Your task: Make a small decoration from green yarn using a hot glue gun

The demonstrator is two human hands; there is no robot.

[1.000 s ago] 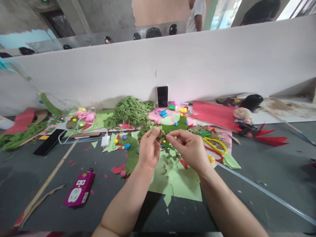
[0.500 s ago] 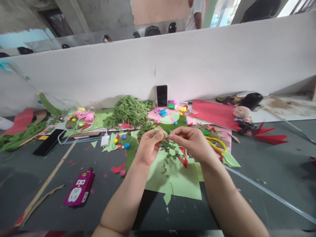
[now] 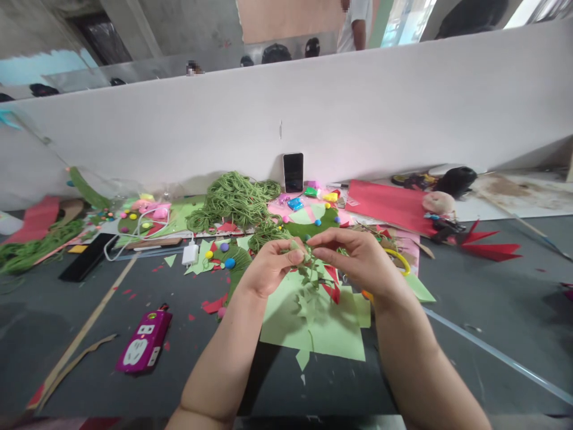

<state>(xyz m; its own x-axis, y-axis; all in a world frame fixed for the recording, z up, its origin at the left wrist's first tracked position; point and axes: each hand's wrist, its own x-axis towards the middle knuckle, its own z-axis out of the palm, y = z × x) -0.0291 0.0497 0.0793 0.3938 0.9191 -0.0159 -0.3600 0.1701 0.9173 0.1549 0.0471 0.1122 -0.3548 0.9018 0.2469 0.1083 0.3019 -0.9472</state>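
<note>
My left hand [image 3: 274,266] pinches a small piece of light green paper [image 3: 295,245] between thumb and fingers. Close against it, my right hand [image 3: 351,255] has thumb and forefinger brought together at the paper's right side; what lies between them is too small to make out. Below both hands are green paper leaf cut-outs [image 3: 308,304] and red paper scraps [image 3: 332,291], over a light green sheet [image 3: 322,343]. A green yarn-wrapped ring with coloured pompoms [image 3: 237,272] lies behind my hands, partly hidden by them.
A heap of green yarn [image 3: 237,197] and an upright phone [image 3: 293,172] stand by the white partition. Yellow-handled scissors [image 3: 400,260] lie beside my right forearm. At left are a purple power strip [image 3: 145,341] and a white charger [image 3: 190,254]. Red card [image 3: 389,206] lies right.
My right hand's fingers have shifted slightly and its forearm has moved a little right, covering more of the scissors. My left hand still pinches the green paper.
</note>
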